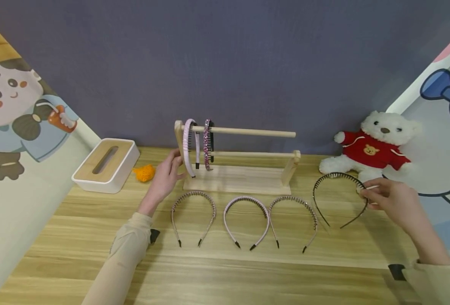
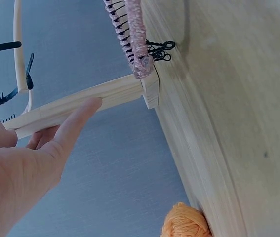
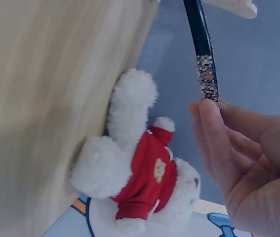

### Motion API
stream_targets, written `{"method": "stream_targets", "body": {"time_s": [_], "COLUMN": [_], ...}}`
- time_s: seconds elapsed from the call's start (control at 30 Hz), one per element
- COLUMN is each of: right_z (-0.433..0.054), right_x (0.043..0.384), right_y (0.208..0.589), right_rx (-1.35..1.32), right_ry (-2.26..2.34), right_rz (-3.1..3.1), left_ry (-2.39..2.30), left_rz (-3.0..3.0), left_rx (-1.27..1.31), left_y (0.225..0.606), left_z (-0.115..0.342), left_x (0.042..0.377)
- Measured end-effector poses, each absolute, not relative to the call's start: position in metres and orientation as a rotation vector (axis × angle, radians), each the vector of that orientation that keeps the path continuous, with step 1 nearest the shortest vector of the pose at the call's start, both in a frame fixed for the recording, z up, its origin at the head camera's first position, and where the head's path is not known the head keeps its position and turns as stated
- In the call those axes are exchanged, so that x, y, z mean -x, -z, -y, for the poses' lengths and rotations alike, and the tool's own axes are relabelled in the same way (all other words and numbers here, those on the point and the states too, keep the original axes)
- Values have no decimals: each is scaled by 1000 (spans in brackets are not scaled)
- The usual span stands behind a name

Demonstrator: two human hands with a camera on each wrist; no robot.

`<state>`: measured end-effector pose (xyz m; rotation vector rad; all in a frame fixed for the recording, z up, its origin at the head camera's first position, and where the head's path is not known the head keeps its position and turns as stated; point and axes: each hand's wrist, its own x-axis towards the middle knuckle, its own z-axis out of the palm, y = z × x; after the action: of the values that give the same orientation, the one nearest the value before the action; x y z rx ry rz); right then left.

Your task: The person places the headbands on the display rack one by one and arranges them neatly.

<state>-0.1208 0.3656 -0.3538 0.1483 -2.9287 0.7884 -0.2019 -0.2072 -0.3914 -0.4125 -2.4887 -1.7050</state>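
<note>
My left hand holds the left upright of a wooden headband rack, one finger lying along the post in the left wrist view. On the rack's upper bar hang a pale pink headband and a glittery pink one. My right hand pinches one side of a black toothed headband between thumb and fingers, off to the rack's right. Glittery stones show on that band in the right wrist view, just above the fingertips.
Before the rack lie a glittery headband, a lilac one and another glittery one. A white teddy bear in a red sweater sits right. Left stand a tissue box and an orange yarn ball. A dark wall rises behind.
</note>
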Motion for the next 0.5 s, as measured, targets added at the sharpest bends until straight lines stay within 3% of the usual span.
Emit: {"method": "stream_targets", "body": {"time_s": [0.5], "right_z": [-342], "right_x": [129], "right_y": [329], "right_rx": [-182], "right_ry": [-905], "right_rz": [2817], "left_ry": [1688], "left_rz": [2495], "left_rx": [428], "left_y": [393], "left_z": [209], "left_x": [203]}}
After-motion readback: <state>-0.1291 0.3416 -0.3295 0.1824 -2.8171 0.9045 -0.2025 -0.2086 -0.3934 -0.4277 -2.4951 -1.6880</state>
